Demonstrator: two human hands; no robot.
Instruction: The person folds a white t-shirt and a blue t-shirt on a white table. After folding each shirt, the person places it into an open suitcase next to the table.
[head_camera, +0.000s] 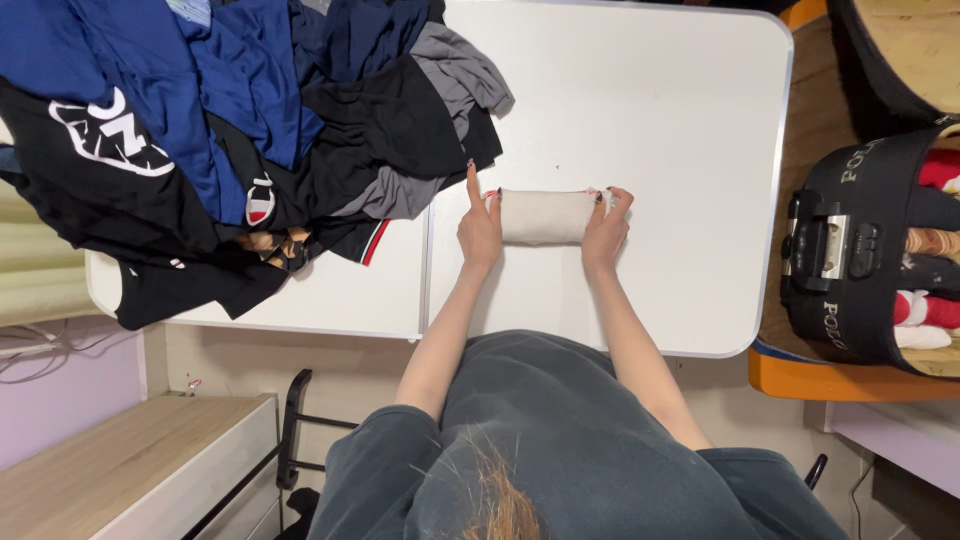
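**Rolled cloth held at both ends, mid-counter**

The roll (545, 216), a pale beige cloth wound into a short cylinder, lies on the white counter (680, 150) about midway across and nearer the near edge. The left hand (480, 230) presses its left end with the palm, index finger pointing straight out and the other fingers loosely curled. The right hand (607, 228) cups the right end, fingers curved over the top.

The roll looks loose enough that easing either hand off could let it unwind. A push toward the near edge could send it off the counter.

A clothes pile (230, 130) of blue, black and grey garments covers the far left corner and hangs over the left edge, where a tug could drag it down.

Beyond the right edge, an open black bag (850, 260) on an orange stand holds rolled items in red, white and dark colours.
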